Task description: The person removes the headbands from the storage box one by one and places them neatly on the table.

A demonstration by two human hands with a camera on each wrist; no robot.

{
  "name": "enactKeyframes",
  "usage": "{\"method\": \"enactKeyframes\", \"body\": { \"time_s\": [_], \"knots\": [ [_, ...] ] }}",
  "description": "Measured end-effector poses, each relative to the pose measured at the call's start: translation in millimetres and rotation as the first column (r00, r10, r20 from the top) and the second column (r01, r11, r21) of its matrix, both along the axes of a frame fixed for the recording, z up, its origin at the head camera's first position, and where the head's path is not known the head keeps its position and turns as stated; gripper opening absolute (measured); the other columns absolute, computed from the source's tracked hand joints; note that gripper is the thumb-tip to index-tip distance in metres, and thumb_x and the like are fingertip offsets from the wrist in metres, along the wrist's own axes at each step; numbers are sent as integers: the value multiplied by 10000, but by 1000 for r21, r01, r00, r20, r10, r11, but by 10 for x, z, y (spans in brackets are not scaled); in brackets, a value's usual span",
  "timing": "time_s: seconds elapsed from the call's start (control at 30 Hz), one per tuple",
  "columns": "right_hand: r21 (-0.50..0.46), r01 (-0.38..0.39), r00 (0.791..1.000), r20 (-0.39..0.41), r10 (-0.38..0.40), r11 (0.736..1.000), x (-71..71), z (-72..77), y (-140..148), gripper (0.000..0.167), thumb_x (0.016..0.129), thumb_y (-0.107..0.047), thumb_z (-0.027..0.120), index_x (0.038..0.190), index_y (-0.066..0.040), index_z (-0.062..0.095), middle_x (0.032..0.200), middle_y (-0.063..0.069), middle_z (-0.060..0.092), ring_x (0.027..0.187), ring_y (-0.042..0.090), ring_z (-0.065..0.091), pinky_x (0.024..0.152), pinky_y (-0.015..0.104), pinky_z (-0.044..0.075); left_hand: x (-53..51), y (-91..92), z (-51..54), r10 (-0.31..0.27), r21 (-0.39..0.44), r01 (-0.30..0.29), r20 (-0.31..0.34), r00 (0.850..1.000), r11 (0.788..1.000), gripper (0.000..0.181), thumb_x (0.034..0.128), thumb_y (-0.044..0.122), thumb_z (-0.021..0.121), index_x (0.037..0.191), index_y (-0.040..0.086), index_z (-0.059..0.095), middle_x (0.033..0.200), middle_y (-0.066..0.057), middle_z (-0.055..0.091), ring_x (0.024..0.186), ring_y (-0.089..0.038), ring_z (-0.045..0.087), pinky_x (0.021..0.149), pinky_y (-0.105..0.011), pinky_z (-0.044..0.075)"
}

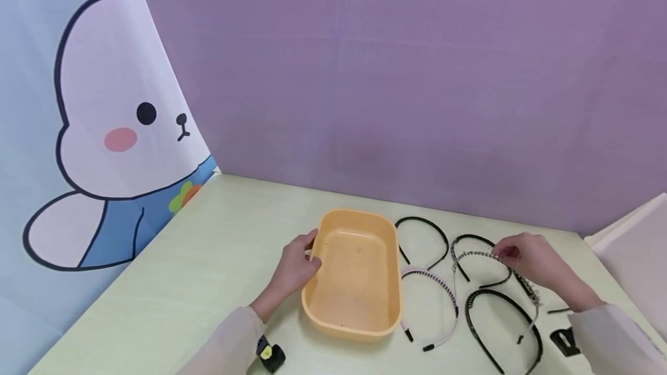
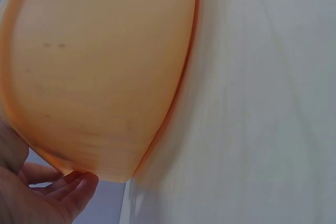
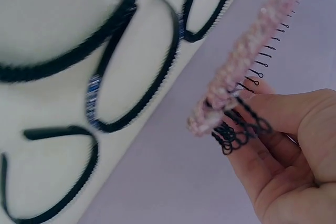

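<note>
My left hand [image 1: 292, 268] holds the left rim of an orange plastic tray [image 1: 349, 288], thumb at the rim and fingers on the outer wall. In the left wrist view, the fingers [image 2: 81, 195] touch the tray's [image 2: 105, 77] end, and the tray looks tilted. Over on the right, my right hand [image 1: 537, 262] pinches a sparkly headband [image 1: 482, 254] above the table. Seen from the right wrist, this headband [image 3: 252, 51] is pink and glittery with black looped wire teeth, gripped near its teeth by thumb and fingers.
Beside the tray lie black headbands [image 1: 423, 219] and a pale one [image 1: 440, 280] with dark teeth. Another black headband [image 1: 500, 294] lies nearer the front. A black clip [image 1: 565, 342] sits by the right sleeve. A purple backdrop [image 1: 365, 103] stands behind the table.
</note>
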State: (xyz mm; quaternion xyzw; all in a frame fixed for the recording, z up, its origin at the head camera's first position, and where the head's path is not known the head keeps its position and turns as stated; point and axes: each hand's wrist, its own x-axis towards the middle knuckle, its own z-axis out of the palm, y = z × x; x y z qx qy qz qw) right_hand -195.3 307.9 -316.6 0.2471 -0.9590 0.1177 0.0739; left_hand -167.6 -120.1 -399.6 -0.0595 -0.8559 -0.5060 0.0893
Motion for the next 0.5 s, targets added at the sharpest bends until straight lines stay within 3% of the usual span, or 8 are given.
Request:
{"method": "enactKeyframes", "body": {
  "time_s": [0.2,0.5],
  "knots": [
    [3,32,999,8,-32,999,57,-109,215,149,738,34,707,801,-100,722,716,-45,676,603,-35,541,522,194,483,-8,-5,-3,-2,1,2,-1,1000,1000,583,786,-57,567,1355,-102,450,1229,-252,576,1062,-322,623,808,-361,601],
    [-1,52,997,-49,-52,999,100,-258,494,164,702,38,733,767,-110,707,667,-118,629,593,-103,487,502,186,464,-5,-4,-14,-5,3,5,2,1000,1000,579,788,-61,563,1354,-103,450,1218,-254,578,1057,-331,623,803,-355,602]
  ]
}}
